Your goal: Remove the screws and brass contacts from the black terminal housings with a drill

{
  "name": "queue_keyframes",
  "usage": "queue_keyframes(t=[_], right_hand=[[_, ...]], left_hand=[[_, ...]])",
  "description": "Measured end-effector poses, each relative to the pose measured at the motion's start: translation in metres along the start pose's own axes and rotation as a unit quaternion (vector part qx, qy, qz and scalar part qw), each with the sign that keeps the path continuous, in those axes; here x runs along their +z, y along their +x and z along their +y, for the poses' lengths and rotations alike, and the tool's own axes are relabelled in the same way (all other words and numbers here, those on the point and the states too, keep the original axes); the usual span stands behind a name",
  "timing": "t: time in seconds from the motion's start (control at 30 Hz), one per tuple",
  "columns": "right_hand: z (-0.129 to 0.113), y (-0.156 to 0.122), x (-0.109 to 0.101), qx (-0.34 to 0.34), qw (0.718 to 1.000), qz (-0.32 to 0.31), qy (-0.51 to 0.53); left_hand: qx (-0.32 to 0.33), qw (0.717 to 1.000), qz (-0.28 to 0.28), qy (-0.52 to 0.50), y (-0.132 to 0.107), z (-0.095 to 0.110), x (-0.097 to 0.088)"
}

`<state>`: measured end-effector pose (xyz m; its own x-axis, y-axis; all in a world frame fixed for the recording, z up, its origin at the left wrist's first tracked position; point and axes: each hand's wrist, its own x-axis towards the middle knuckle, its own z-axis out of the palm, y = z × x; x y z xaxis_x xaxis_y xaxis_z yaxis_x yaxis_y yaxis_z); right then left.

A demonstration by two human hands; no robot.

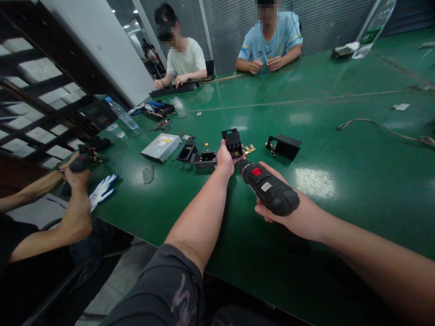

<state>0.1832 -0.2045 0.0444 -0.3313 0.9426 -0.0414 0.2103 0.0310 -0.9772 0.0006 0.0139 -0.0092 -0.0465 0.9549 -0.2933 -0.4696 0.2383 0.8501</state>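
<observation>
My left hand (224, 160) is closed round a small black plastic housing (233, 141) with brass contacts, holding it upright on the green table (340, 145). My right hand (282, 213) grips a black electric screwdriver (268, 188) with a red switch. Its tip points up and left at the base of the housing, close to my left hand's thumb. Small brass parts (249, 148) lie just right of the housing.
Black housing pieces (195, 156) and a black bracket (283, 146) flank my hands. A silver disc drive (162, 147) lies to the left. A person at left holds a tool (81, 162) near a white-blue glove (103, 190). Two people sit across the table. A cable (380, 127) curls at right.
</observation>
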Motion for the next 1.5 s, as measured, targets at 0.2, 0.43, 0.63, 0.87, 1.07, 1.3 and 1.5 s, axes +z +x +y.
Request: queue_keyframes(t=[0.2, 0.43, 0.63, 0.87, 1.07, 1.3, 1.5], right_hand=[[-0.0060, -0.0005, -0.0005, 0.012, 1.000, 0.000, -0.001], [-0.0047, -0.0012, -0.0002, 0.011, 1.000, -0.001, -0.001], [-0.0051, -0.0013, 0.0007, 0.008, 1.000, 0.004, -0.006], [-0.0043, -0.0012, -0.0003, 0.010, 1.000, 0.000, -0.005], [-0.0033, -0.0007, 0.0006, 0.005, 1.000, 0.003, -0.001], [-0.0050, -0.0005, 0.0006, 0.016, 1.000, 0.000, -0.006], [-0.0073, -0.0008, 0.0005, 0.015, 1.000, -0.003, 0.002]], left_hand=[[0.003, 1.000, 0.001, 0.001, 0.0001, 0.0006, 0.0016], [-0.002, 1.000, 0.002, 0.003, -0.0034, 0.0022, 0.0030], [-0.005, 1.000, 0.010, 0.006, -0.0039, 0.0032, 0.0040], [0.002, 1.000, -0.001, 0.013, -0.0029, 0.0022, 0.0022], [0.002, 1.000, 0.000, 0.006, -0.0028, 0.0023, 0.0028], [-0.009, 1.000, 0.003, -0.004, -0.0024, 0.0020, 0.0028], [0.001, 1.000, 0.002, 0.003, -0.0026, 0.0021, 0.0031]])
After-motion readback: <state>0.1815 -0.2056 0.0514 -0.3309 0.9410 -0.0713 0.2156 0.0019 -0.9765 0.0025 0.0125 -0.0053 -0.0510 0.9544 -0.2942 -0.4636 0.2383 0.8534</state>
